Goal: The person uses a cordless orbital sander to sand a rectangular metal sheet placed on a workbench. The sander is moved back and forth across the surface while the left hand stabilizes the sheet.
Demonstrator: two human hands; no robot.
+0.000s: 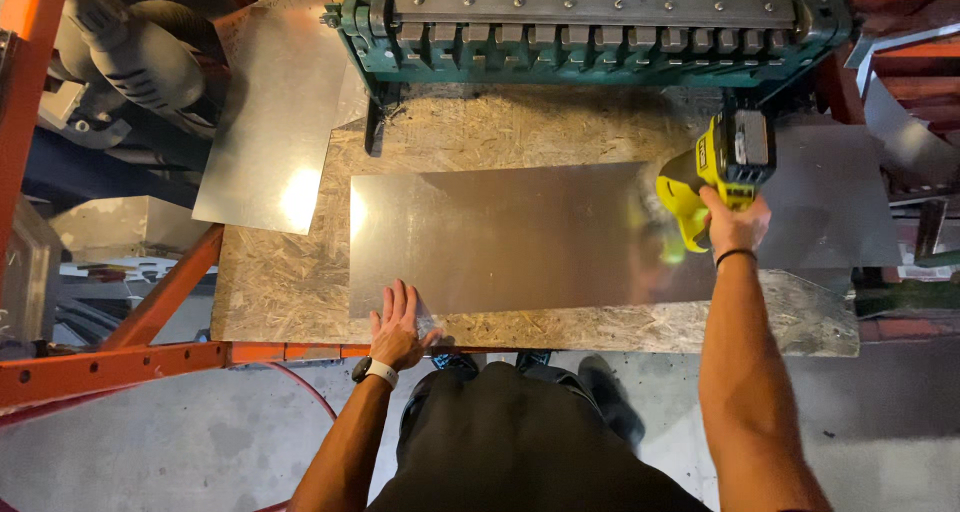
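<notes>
Head view: power tool tip behind right hand

The yellow power tool's working end is hidden (tool body covers it).

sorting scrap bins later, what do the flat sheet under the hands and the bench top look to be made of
Flat sheet: thin bare metal, likely galvanized steel or aluminium; dull silver with a soft glare and a blurred reflection of the yellow power tool. The left hand presses its near edge.
Bench top: strand board, going by the pressed wood flakes, unfinished and tan.
</notes>
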